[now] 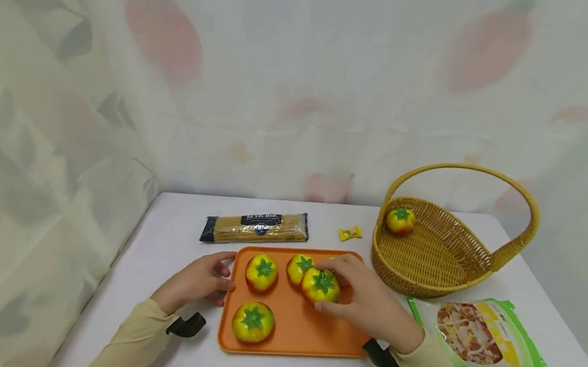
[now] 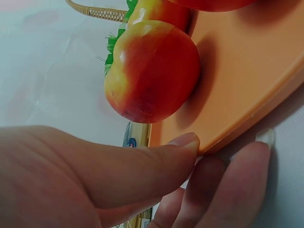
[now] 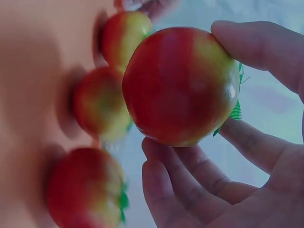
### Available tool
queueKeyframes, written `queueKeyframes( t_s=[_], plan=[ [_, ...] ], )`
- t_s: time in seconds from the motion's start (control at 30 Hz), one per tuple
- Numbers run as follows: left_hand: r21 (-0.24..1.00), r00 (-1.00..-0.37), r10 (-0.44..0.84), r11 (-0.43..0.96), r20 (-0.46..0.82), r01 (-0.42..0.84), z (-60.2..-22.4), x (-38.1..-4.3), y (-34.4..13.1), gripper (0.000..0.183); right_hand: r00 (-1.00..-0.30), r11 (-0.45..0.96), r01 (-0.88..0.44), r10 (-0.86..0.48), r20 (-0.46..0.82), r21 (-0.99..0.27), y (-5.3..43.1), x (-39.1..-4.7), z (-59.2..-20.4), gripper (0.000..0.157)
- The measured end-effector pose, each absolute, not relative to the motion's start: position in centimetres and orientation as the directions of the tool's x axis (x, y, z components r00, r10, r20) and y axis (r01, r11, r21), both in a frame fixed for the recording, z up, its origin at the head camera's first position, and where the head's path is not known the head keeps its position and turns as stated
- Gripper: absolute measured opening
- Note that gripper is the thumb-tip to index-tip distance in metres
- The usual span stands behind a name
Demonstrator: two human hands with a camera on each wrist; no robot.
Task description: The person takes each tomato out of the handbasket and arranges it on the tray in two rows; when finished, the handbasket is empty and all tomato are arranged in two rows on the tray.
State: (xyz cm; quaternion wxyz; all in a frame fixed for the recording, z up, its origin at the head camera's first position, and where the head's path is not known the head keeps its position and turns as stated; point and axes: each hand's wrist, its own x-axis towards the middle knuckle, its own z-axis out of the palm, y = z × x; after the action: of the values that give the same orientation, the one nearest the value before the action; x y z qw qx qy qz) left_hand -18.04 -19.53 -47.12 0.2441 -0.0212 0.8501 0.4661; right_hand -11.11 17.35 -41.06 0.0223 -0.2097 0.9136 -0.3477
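My right hand (image 1: 367, 301) grips a red-and-yellow toy tomato (image 3: 178, 88) with a green star-shaped leaf top, between thumb and fingers. It is held up over the orange tray (image 1: 307, 333). On the tray sit a tomato (image 1: 261, 273) at the back left, another tomato (image 1: 252, 322) at the front left and a third tomato (image 1: 298, 267) near the back middle. One more is mostly hidden behind the right hand. My left hand (image 1: 196, 280) pinches the tray's left rim, its thumb (image 2: 166, 156) against the edge and the other fingers below.
A wicker basket (image 1: 437, 286) with a tall handle stands at the back right, one tomato (image 1: 400, 221) inside. A spaghetti packet (image 1: 258, 229) and a small yellow wrapped candy (image 1: 349, 233) lie behind the tray. To the right lies a green-edged food bag (image 1: 485, 337), partly under the right forearm.
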Motion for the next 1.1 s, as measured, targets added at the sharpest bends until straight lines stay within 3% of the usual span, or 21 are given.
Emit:
queueKeyframes(
  t_s=[0.37,1.1],
  plan=[
    [0.792,-0.879,0.217,0.560,-0.424,-0.244,-46.6,-18.0,-19.4,0.077,-0.876,0.598,-0.310,-0.482,-0.023,-0.739,15.6,-10.6,-43.1,0.055],
    [0.780,-0.873,0.212,0.572,-0.440,-0.255,-46.7,-17.9,-19.4,0.076,-0.847,0.652,-0.316,-0.521,-0.105,-0.689,14.7,-10.5,-44.4,0.052]
  ],
)
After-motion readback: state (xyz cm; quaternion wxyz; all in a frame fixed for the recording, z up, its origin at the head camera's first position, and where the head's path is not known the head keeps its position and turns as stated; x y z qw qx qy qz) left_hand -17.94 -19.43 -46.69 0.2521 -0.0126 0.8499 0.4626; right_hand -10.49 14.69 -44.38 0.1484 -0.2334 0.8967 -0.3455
